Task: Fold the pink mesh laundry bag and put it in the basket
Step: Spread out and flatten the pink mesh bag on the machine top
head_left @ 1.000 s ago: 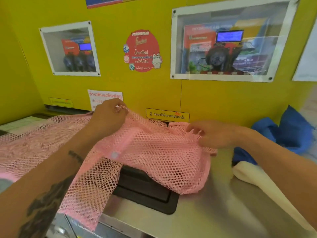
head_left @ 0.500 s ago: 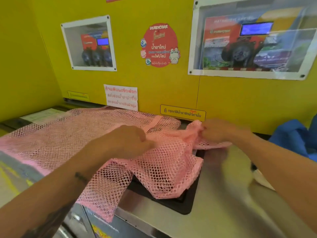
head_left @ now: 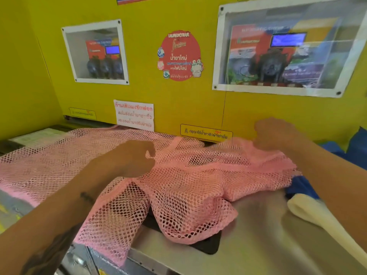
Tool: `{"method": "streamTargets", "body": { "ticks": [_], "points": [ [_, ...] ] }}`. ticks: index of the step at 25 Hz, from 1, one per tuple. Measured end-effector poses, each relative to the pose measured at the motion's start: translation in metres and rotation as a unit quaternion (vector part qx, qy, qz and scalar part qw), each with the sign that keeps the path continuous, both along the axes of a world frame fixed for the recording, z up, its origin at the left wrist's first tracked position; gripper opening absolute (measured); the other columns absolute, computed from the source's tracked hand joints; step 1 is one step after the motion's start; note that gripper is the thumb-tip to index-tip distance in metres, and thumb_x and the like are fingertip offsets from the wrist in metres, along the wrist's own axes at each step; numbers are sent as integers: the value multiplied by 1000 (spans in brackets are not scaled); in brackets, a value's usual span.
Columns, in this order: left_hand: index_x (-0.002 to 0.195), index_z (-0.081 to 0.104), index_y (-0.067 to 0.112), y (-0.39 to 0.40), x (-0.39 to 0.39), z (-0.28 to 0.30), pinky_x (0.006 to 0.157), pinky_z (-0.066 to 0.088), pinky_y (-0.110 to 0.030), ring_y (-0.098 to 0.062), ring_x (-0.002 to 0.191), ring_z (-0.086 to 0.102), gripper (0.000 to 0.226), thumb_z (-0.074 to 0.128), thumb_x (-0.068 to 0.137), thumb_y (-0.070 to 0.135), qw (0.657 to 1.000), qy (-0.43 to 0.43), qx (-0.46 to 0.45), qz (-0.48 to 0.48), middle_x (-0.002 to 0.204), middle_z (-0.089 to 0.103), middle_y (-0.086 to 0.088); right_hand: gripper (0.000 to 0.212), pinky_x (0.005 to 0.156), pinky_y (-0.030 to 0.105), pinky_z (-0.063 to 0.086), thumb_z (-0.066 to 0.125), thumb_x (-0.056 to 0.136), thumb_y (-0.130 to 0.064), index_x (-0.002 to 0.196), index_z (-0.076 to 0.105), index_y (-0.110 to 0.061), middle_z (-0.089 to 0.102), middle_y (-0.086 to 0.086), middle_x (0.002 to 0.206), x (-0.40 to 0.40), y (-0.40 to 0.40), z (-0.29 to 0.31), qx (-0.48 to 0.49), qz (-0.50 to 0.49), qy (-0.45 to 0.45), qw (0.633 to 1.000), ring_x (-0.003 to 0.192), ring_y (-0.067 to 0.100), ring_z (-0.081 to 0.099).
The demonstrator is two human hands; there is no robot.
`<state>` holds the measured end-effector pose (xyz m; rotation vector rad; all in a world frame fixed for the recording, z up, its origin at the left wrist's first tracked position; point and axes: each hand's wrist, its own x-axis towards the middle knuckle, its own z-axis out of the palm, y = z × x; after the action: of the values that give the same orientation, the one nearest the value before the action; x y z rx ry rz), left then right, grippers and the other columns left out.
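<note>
The pink mesh laundry bag lies spread and rumpled across the steel machine top, its left part flat, its front edge drooping over a black lid. My left hand rests on the middle of the bag with fingers curled, pinching mesh. My right hand is a blurred fist at the bag's right rear edge, gripping the mesh there. No basket is in view.
A yellow wall panel with stickers and two framed windows stands right behind the bag. A blue cloth and a rolled cream towel lie at the right. The black lid shows under the bag.
My left hand came down from holding the bag's edge up and now rests on the mesh. My right hand has pulled the right edge rightward, spreading the bag wider.
</note>
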<state>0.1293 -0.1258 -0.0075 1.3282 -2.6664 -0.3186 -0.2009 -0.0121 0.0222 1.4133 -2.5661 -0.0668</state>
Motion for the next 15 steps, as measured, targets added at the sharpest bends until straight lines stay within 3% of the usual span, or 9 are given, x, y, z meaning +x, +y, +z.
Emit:
{"method": "streamTargets", "body": {
  "ticks": [3,6,8,10,12,15],
  "points": [
    [130,53,30,-23,-6,-21,102,44,-45,-26,119,53,39,47,95,45,995,-8,-63,77,137,53,-3,47,95,43,50,59,85,-23,132,53,-19,56,9,133,13,-12,-9,6,50,4,999,121,32,53],
    [143,41,32,-48,-13,-29,113,31,-56,-31,137,40,52,47,93,43,994,-10,-33,102,152,41,-4,51,99,43,51,57,86,-20,137,50,-14,56,9,138,16,-20,-22,94,49,-55,993,122,30,55],
    [147,32,36,-52,-19,-33,116,17,-62,-30,141,35,61,52,89,37,995,-40,18,85,152,42,1,55,100,42,50,56,86,-23,140,46,-15,53,7,139,8,-20,-36,116,36,-72,990,120,28,55],
    [142,41,37,-49,-24,-35,115,17,-62,-27,134,43,60,57,84,25,997,-36,25,69,137,56,5,52,98,41,51,51,87,-28,138,47,-19,52,3,132,1,-17,-49,135,25,-72,988,114,25,57],
    [130,54,37,-49,-30,-31,111,25,-56,-25,127,49,49,55,83,19,998,-11,7,61,124,60,6,42,95,41,51,49,87,-31,127,57,-22,55,-1,129,-5,-12,-56,153,0,-62,986,108,22,59],
    [140,46,34,-57,-31,-29,114,24,-57,-29,137,40,58,53,84,25,997,1,39,65,147,47,0,13,86,39,54,52,83,-30,86,61,-20,62,-4,92,-14,-10,-47,137,-36,-18,990,87,19,60]
  ]
}}
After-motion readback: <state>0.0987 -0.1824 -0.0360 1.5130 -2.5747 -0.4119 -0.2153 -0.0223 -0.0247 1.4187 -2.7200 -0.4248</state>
